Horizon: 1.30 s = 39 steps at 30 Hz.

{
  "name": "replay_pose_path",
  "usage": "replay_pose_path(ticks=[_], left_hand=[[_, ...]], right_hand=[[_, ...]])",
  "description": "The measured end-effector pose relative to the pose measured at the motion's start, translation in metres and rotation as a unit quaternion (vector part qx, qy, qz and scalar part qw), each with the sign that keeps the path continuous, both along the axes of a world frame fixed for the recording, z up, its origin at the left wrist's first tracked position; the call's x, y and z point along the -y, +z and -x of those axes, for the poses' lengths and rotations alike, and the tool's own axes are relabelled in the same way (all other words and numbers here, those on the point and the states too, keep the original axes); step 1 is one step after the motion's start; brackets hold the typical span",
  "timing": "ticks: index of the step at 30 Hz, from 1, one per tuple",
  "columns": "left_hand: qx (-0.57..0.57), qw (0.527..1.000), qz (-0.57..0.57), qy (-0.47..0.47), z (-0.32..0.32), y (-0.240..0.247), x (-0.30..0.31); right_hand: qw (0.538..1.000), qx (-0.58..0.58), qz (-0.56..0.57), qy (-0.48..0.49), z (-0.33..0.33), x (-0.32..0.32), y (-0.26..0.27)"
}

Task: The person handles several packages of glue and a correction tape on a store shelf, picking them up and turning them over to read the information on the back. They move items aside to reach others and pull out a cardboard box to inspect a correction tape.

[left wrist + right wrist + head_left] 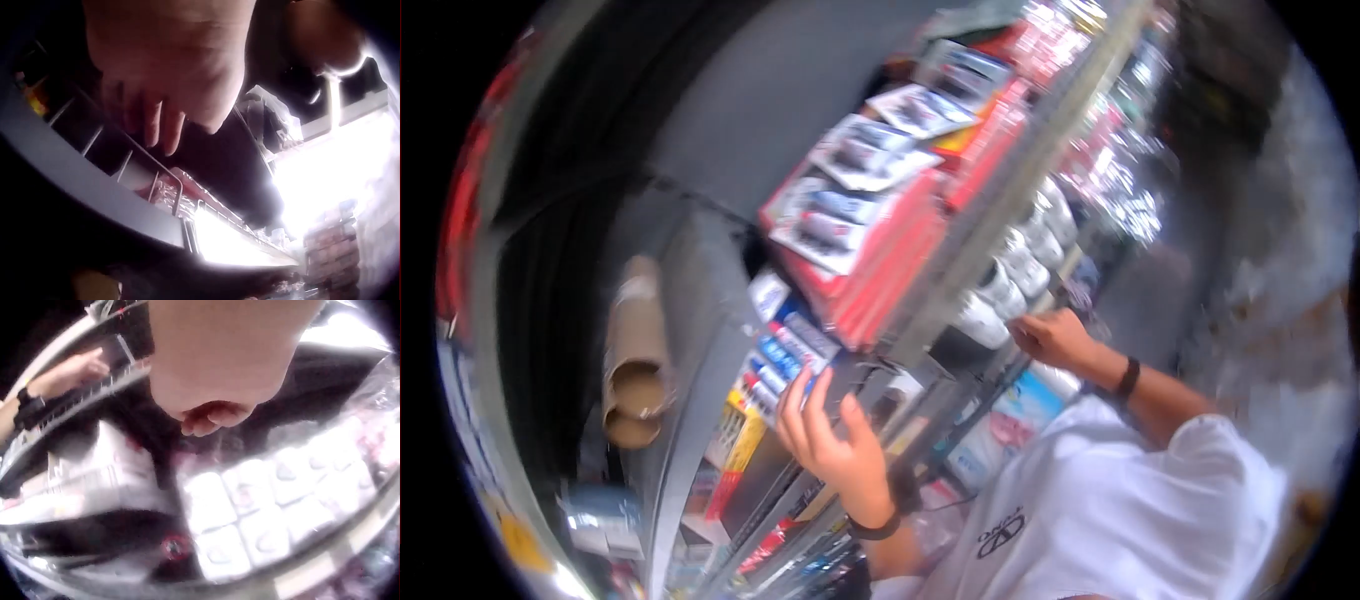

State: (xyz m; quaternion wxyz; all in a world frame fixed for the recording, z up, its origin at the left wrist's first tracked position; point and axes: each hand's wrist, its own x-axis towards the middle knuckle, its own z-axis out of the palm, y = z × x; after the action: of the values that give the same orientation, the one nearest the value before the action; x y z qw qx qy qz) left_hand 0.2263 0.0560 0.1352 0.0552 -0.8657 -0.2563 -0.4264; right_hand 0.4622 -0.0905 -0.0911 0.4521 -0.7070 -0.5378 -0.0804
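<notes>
My left hand reaches to the shelf with its fingers spread and fairly straight. Its fingertips overlap several blue-and-white packs in the head view; nothing shows in its grasp. In the left wrist view, the same hand hangs over a wire shelf divider, its fingers pointing down. My right hand has its fingers curled in, beside a row of white rounded items. Seen from the right wrist, this hand hovers above the white items, with no object visible in its fingers.
Stacked red packs with picture cards on top lie on the upper shelf. Brown cardboard tubes stand at the left. A long shelf edge runs diagonally between the goods. Shiny plastic-wrapped goods are farther along.
</notes>
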Motion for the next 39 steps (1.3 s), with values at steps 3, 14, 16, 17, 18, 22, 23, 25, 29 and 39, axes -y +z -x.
replay_pose_path(ticks=[3, 14, 16, 17, 18, 22, 23, 25, 29, 39], left_hand=[[0.031, 0.994, -0.065, -0.083, -0.010, -0.022, 0.016], [-0.186, 0.899, 0.114, -0.380, -0.104, -0.174, 0.060], [-0.237, 0.878, 0.168, -0.380, -0.127, -0.206, 0.076], [-0.260, 0.867, 0.194, -0.377, -0.139, -0.225, 0.085], [-0.288, 0.849, 0.235, -0.376, -0.151, -0.247, 0.092], [-0.415, 0.761, 0.322, -0.380, -0.192, -0.338, 0.114], [-0.448, 0.740, 0.328, -0.380, -0.199, -0.358, 0.120], [-0.518, 0.702, 0.314, -0.375, -0.214, -0.399, 0.128], [-0.566, 0.654, 0.364, -0.346, -0.213, -0.483, 0.131], [-0.575, 0.756, 0.197, -0.242, -0.222, -0.656, 0.088]], right_hand=[[0.993, -0.032, 0.106, -0.045, -0.002, 0.031, -0.067], [0.857, -0.283, 0.362, -0.234, 0.019, 0.168, -0.305], [0.822, -0.349, 0.364, -0.262, 0.018, 0.186, -0.328], [0.805, -0.375, 0.370, -0.274, 0.013, 0.195, -0.345], [0.786, -0.399, 0.375, -0.287, 0.007, 0.204, -0.369], [0.693, -0.458, 0.434, -0.348, -0.009, 0.238, -0.435], [0.697, -0.454, 0.429, -0.352, -0.007, 0.243, -0.454], [0.706, -0.439, 0.419, -0.366, -0.015, 0.259, -0.495], [0.660, -0.505, 0.393, -0.394, -0.044, 0.272, -0.530], [0.593, -0.583, 0.418, -0.366, -0.069, 0.298, -0.668]])
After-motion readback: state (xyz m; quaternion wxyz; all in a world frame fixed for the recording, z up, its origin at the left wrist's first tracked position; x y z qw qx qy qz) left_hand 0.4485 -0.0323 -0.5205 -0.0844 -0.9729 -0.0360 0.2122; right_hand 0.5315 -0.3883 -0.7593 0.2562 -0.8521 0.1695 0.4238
